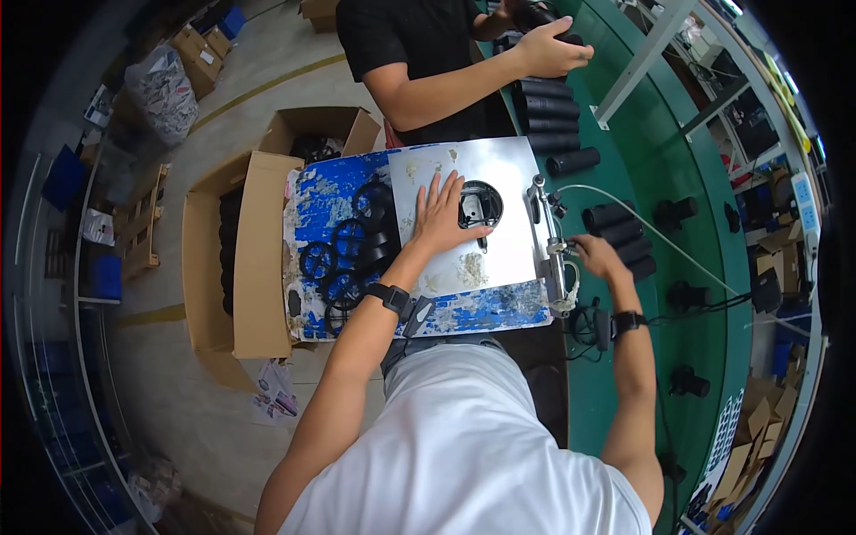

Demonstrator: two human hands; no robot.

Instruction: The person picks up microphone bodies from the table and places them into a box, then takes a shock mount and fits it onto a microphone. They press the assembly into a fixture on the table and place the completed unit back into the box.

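**Hands at a metal plate with a round opening**

Green conveyor surface (704, 267) runs along the person's right; a worn blue-and-silver bench (499, 308) sits ahead. On it lies a shiny metal plate (504, 178) with a round opening holding a black part (480, 204). The left hand (439, 217) rests flat, fingers spread, just left of that opening and touching its edge. The right hand (596, 256) lies further right, pinching a fitting on an upright metal fixture (553, 245) at the plate's right edge.

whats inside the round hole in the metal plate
A black part with pale patches sits in the round hole of the metal plate. The left hand lies flat beside it, covering its left edge; anything beneath is hidden.
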